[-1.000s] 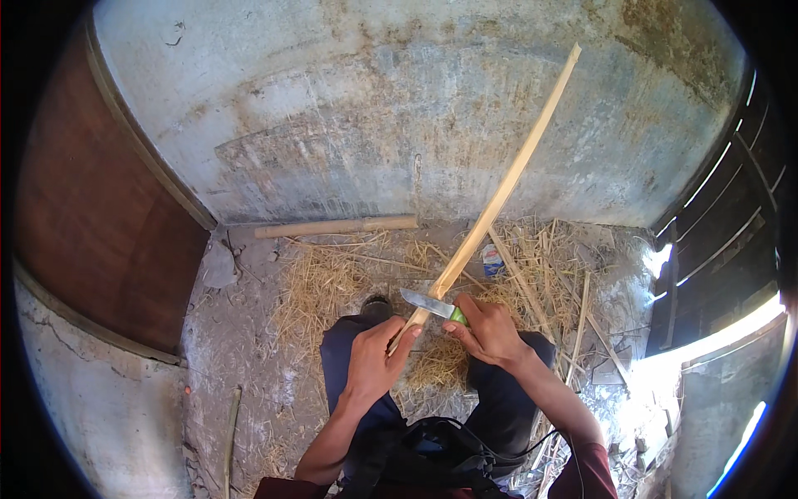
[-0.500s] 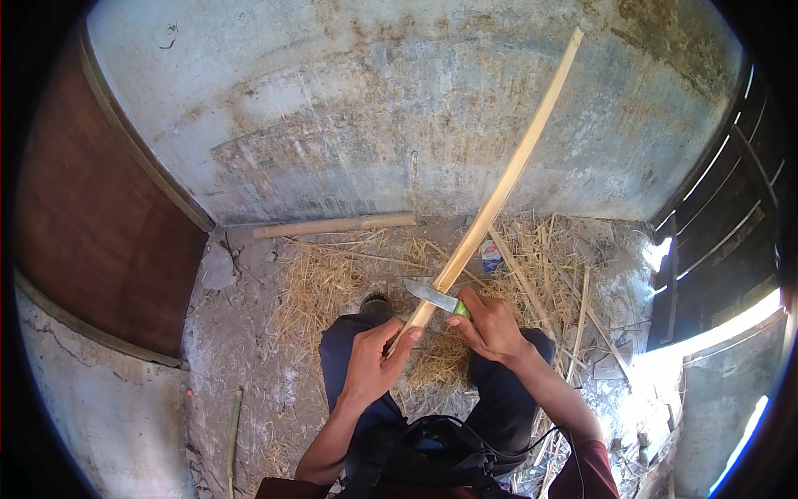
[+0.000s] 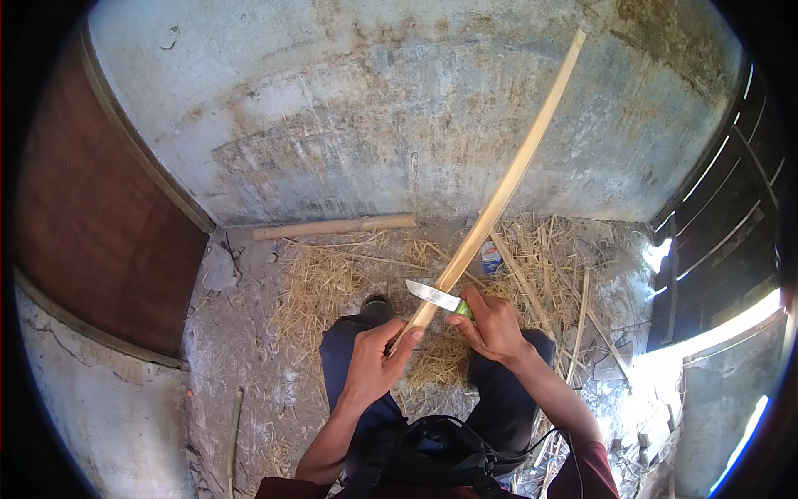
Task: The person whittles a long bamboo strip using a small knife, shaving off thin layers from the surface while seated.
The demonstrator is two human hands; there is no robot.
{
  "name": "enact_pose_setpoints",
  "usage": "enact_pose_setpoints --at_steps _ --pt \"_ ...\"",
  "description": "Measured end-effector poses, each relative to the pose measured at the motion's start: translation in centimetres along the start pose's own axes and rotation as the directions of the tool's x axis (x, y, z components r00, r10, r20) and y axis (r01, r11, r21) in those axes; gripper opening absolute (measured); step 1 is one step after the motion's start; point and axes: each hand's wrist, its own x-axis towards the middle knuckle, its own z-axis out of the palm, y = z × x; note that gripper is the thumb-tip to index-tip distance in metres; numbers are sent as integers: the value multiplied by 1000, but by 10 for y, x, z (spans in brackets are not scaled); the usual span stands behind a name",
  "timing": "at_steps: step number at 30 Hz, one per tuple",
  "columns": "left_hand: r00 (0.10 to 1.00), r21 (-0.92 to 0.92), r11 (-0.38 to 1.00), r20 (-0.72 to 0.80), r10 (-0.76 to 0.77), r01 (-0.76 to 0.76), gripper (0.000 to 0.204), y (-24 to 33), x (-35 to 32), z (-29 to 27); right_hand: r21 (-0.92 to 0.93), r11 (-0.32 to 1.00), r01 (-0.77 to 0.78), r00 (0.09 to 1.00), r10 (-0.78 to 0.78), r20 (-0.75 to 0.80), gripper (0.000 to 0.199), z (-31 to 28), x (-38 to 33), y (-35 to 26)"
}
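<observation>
A long pale strip, apparently split bamboo [image 3: 511, 179], slants from between my knees up to the right, its far end in front of the wall. My left hand [image 3: 378, 358] grips its near end, with the thumb on top. In my right hand [image 3: 490, 323] is a knife [image 3: 432, 294] with a green handle, the fingers wrapped round it. The blade lies across the strip just beyond my left hand and points left. Whether the edge bites into the strip I cannot tell.
Straw-like shavings [image 3: 320, 283] and thin strips [image 3: 532, 283] litter the floor round my feet. A bamboo pole [image 3: 332, 225] lies along the base of the wall [image 3: 332, 108]. A brown panel [image 3: 108, 216] stands at left, dark slats [image 3: 719, 224] at right. A stick [image 3: 235, 441] lies lower left.
The knife blade has tilted slightly and now catches more light. The strip's far end has shifted a little to the right. Both hands stay nearly in place.
</observation>
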Motion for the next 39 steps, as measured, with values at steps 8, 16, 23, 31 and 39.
enact_pose_setpoints --at_steps 8,16,23,31,39 --pt "1000 45 999 0 -3 3 24 3 0 0 -33 999 -14 999 12 -42 43 1 -1 -1" --pt "996 128 989 -50 78 -71 26 8 -2 2 -41 998 -49 993 45 -106 42 -2 -2 0" --pt "979 180 972 -109 171 -150 21 9 -3 3 77 997 -15 1000 15 9 39 -10 -4 7" --pt "985 201 972 -94 146 -125 24 12 -5 2 54 999 3 1000 -5 24 38 -6 -3 0" --pt "1000 -59 998 -7 -12 11 26 -4 -7 1 82 996 34 999 -35 9 37 -3 -4 4"
